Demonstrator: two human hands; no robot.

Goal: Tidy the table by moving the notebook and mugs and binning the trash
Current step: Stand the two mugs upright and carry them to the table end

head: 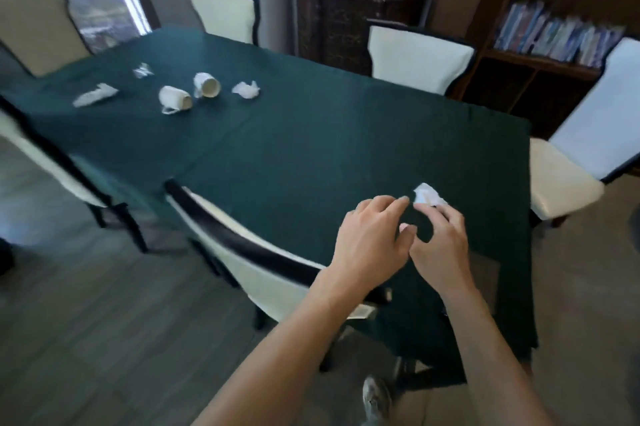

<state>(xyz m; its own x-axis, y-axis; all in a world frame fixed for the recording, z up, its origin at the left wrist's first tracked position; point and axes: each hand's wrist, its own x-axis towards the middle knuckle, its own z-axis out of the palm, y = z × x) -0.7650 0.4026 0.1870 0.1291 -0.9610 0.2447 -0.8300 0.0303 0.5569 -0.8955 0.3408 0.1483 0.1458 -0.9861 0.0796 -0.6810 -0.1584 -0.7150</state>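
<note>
Head view: a paper wad lies on the green table, right of centre in the lower frame. It looks light, soft and crushable, so pinching it anywhere should do. The right hand touches its near edge with the fingertips, fingers loosely curled, not closed on it. The left hand hovers just beside, fingers spread, empty. At upper left lie two tipped mugs and three more wads.
</note>
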